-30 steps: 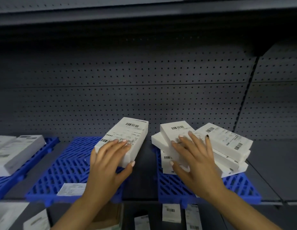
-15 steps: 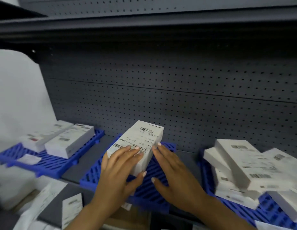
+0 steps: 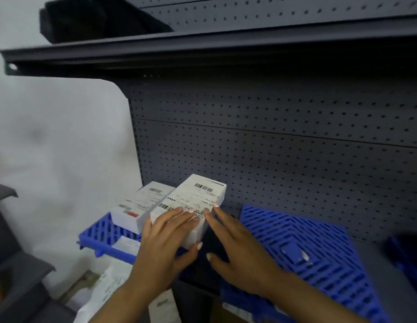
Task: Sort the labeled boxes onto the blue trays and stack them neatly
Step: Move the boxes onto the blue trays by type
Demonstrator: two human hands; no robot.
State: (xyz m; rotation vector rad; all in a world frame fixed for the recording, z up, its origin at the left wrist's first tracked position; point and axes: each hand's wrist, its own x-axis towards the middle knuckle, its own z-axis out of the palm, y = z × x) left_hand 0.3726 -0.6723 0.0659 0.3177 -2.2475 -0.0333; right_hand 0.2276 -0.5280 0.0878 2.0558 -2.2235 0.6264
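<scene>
Dark pegboard shelving (image 3: 272, 159) backs 2 blue trays. On the left tray (image 3: 98, 234) 1 white labeled box (image 3: 137, 206) already lies flat. The left hand (image 3: 165, 243) grasps a second labeled box (image 3: 191, 206), fingers on top and thumb at its side, bringing it beside the first. The right hand (image 3: 240, 250) steadies its edge with straight fingers. The right tray (image 3: 307, 248) holds no boxes, so I judge sorting is at an early or middle stage.

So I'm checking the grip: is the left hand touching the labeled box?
Touching. The head view shows the left hand gripping the labeled box, fingers on its label.
</scene>
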